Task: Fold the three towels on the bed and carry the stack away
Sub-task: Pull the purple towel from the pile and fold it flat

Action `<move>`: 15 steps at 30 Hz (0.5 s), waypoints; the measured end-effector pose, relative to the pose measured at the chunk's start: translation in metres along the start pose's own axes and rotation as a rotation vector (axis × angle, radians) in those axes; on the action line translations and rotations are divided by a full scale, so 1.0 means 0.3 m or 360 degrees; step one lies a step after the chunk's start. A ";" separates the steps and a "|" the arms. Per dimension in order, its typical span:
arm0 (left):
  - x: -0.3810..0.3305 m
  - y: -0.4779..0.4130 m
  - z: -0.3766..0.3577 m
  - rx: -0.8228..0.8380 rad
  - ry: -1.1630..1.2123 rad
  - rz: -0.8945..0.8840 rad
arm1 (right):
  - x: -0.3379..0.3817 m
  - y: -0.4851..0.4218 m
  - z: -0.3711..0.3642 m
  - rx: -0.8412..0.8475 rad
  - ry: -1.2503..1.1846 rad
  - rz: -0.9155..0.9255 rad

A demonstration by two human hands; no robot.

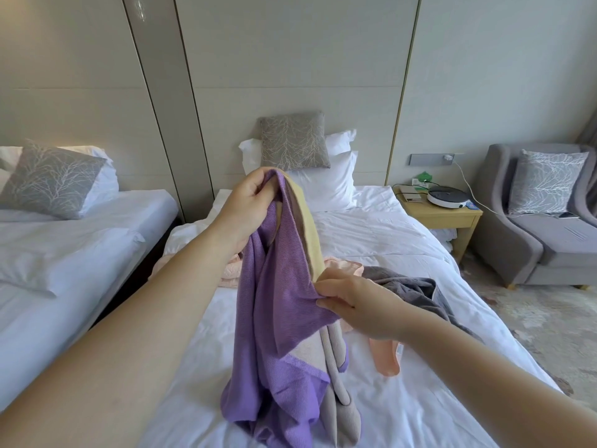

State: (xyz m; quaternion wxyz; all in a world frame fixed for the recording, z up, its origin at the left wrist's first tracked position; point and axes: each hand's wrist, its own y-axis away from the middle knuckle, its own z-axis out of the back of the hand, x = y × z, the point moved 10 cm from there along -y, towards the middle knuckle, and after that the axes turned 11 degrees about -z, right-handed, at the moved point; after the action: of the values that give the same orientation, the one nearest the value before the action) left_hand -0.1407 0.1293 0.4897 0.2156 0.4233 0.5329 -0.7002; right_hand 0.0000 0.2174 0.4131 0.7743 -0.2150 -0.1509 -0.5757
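A purple towel [277, 318] with a yellow and beige border hangs above the white bed [403, 399], its lower end bunched on the sheet. My left hand [248, 202] grips its top edge, raised high. My right hand [352, 302] pinches the same edge lower down, to the right. Behind the purple towel a pink towel [384, 357] lies crumpled on the bed, partly hidden. A grey towel [407, 286] lies crumpled to the right of it, behind my right hand.
White pillows [326, 185] and a grey cushion [294, 140] sit at the bed's head. A second bed [64, 253] stands to the left across a narrow gap. To the right are a wooden nightstand [452, 218] with a round white device [447, 195] and a grey armchair [546, 234].
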 end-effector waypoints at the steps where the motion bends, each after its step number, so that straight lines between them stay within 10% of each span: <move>1: 0.004 0.001 -0.002 -0.0004 0.0010 0.0007 | 0.007 -0.001 -0.001 -0.0028 0.0038 0.0010; 9: 0.017 0.002 -0.013 -0.0033 0.0035 0.0025 | -0.054 -0.030 0.095 -0.0582 0.0034 -0.0280; 15: 0.009 -0.002 0.013 -0.0034 0.0015 0.0013 | -0.088 -0.060 0.090 -0.0468 0.0129 -0.0319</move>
State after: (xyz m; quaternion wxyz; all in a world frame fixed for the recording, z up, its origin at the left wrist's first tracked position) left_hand -0.1440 0.1262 0.4882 0.2205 0.4265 0.5397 -0.6915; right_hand -0.0245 0.2484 0.4265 0.6787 -0.2863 -0.0546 -0.6741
